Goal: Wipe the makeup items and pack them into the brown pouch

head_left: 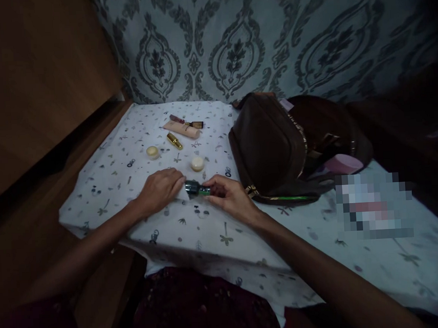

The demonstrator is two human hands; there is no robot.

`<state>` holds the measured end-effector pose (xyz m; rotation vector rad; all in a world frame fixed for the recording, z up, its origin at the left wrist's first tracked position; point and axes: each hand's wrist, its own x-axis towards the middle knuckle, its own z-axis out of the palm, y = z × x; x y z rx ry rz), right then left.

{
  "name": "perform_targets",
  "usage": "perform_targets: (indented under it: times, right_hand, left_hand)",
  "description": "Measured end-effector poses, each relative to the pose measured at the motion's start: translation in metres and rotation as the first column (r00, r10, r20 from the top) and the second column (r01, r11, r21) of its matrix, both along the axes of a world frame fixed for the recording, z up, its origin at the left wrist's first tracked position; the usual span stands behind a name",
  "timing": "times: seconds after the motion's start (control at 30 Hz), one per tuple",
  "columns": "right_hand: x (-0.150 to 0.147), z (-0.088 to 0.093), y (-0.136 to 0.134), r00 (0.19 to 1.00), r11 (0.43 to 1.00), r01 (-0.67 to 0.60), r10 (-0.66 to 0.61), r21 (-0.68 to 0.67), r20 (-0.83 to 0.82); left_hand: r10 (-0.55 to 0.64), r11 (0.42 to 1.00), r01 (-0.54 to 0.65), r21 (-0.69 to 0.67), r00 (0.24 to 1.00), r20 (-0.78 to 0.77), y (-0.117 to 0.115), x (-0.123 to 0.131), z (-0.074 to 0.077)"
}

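Note:
A small dark tube with a silvery cap and green body (pixel 197 188) is held between both hands just above a white patterned cloth (pixel 193 229). My left hand (pixel 161 188) pinches its left end with curled fingers. My right hand (pixel 230 195) is closed around its right, green end. Past the hands lie two small cream round pots (pixel 197 163) (pixel 153 152), a gold lipstick (pixel 174 141), a beige tube (pixel 182 129) and a slim lip-gloss stick (pixel 185 121).
A brown leather handbag (pixel 273 149) lies open at the right with pink items showing inside. A blurred patch sits on the cloth at the right. A wooden panel rises at the left, patterned wallpaper behind. The scene is dim.

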<state>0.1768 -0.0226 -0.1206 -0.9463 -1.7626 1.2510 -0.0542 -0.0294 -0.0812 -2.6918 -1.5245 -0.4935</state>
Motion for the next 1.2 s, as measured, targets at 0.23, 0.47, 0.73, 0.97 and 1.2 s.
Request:
perform_targets:
  times: [0.23,0.47,0.73,0.97,1.2]
  right_hand:
    - [-0.001,0.003,0.003,1.000,0.995,-0.011,0.008,-0.104,-0.030]
    - [0.000,0.000,0.002,0.997,0.999,-0.012,0.014,-0.036,0.072]
    - [-0.001,0.005,-0.006,0.997,0.997,-0.065,0.067,-0.040,0.030]
    - [-0.006,-0.002,-0.005,0.995,0.992,-0.040,0.029,-0.118,-0.092]
    - [-0.003,0.002,-0.005,0.997,0.980,-0.042,0.028,-0.196,-0.073]
  left_hand:
    - [0.043,0.999,-0.042,-0.012,0.987,0.152,-0.004,-0.019,-0.010]
    - [0.107,0.993,-0.094,-0.067,0.969,0.225,-0.005,-0.040,-0.007]
    - [0.038,0.962,-0.103,0.253,0.968,0.248,0.002,-0.011,0.029]
    - [-0.108,0.982,0.131,0.136,0.980,-0.166,-0.012,0.057,0.007]
    - [0.005,0.989,0.011,0.146,0.994,-0.112,-0.026,-0.004,-0.005]
